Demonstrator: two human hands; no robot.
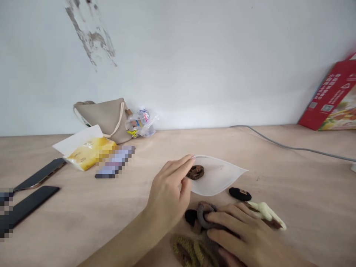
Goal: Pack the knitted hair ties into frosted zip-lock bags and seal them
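Observation:
My left hand (172, 183) is closed on the left edge of a translucent white pouch (219, 174), which bulges open on the table. A brown hair tie (196, 172) shows inside it, near my fingertips. My right hand (239, 230) is over a small pile of fabric hair ties, its forefinger and thumb around part of a grey hair tie (204, 218). Beside that lies a black one (190, 217). Olive-yellow hair ties (185, 250) lie below my fingers, partly hidden. A cream hair tie (267, 213) and another black one (240, 194) rest past my knuckles.
At the left are dark phones (39, 174), a yellow tissue pack (91, 150) and a taupe bag (102, 115). A clear plastic bag with a bottle (144, 116) stands by the wall. A grey cable (278, 142) runs rightward below a red box (330, 96).

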